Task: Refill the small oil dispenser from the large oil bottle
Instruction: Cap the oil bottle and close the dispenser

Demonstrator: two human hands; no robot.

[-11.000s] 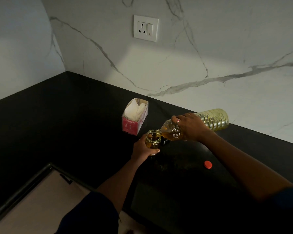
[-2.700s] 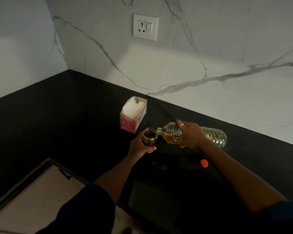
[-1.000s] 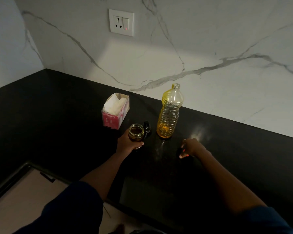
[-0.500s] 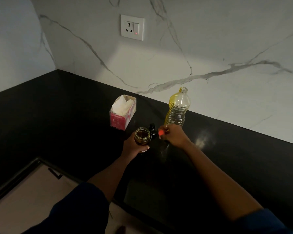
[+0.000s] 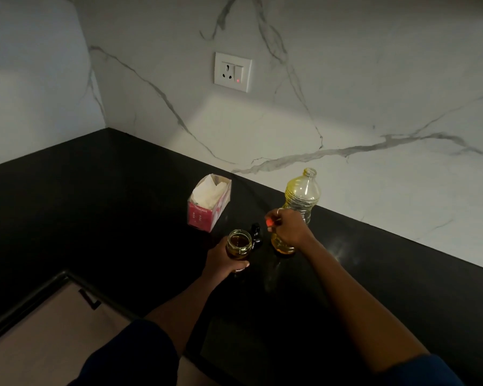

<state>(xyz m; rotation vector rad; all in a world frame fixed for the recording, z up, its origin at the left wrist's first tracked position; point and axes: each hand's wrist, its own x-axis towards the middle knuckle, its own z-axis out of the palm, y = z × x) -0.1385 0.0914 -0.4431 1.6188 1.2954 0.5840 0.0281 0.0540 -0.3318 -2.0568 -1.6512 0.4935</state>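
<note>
— Fingers of left hand wrap small oil dispenser, open-mouthed, on black tabletop. And the right hand?
— Right hand pinches red cap before large oil bottle, upright and uncapped, just beside the dispenser.

Black counter, grey-veined white wall, pink tissue box (white tissues), red cap.

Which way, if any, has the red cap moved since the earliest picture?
Yes: off the counter, leftward toward the tissue box; the right hand pinches the red cap by the large oil bottle.
</note>
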